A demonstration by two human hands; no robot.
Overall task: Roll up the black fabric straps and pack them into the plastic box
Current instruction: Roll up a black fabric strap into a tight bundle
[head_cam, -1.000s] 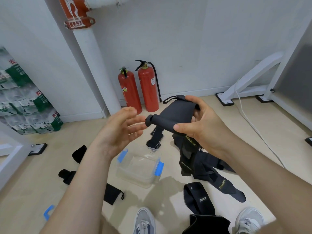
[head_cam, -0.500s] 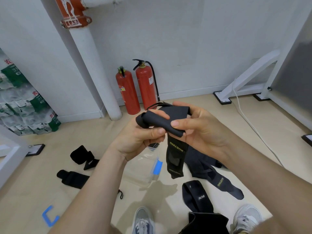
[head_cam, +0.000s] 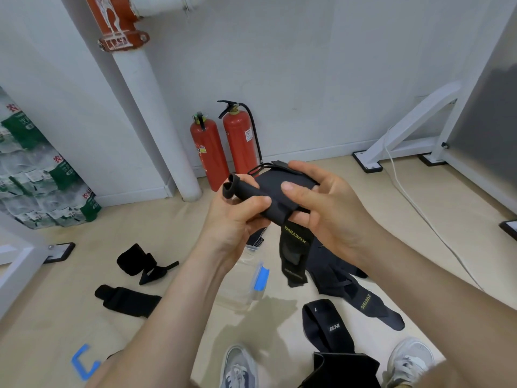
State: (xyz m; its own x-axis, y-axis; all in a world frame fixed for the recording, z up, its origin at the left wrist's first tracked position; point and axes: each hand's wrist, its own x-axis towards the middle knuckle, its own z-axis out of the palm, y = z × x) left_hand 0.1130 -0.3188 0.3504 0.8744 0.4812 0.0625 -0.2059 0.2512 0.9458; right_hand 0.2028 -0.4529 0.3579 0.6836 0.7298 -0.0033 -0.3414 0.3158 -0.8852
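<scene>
The black fabric strap (head_cam: 251, 196) is up in the air between both hands, above the far edge of the plastic box (head_cam: 242, 287), which stands on the floor (head_cam: 279, 312). Its left end is already wound into a narrow tube. The left grip (head_cam: 235, 219) is clenched round that tube, thumb across the near side. The right grip (head_cam: 330, 211) grasps the flat, unrolled part, thumb on top and fingers beneath. The tail with yellow lettering hangs down in front of the box.

To do the rolling well, the left grip should likely turn the tube toward the right. The right grip should hold the flat part taut and square, so the edges stack evenly and the roll does not cone. The soft fabric looks apt to spring loose, so a firm pinch on the finished roll seems wise before lowering it.

Left of the box lie two rolled black straps (head_cam: 134, 260), and to the right loose straps (head_cam: 335, 270) are piled. By the far wall stand two red fire extinguishers (head_cam: 209, 147).
</scene>
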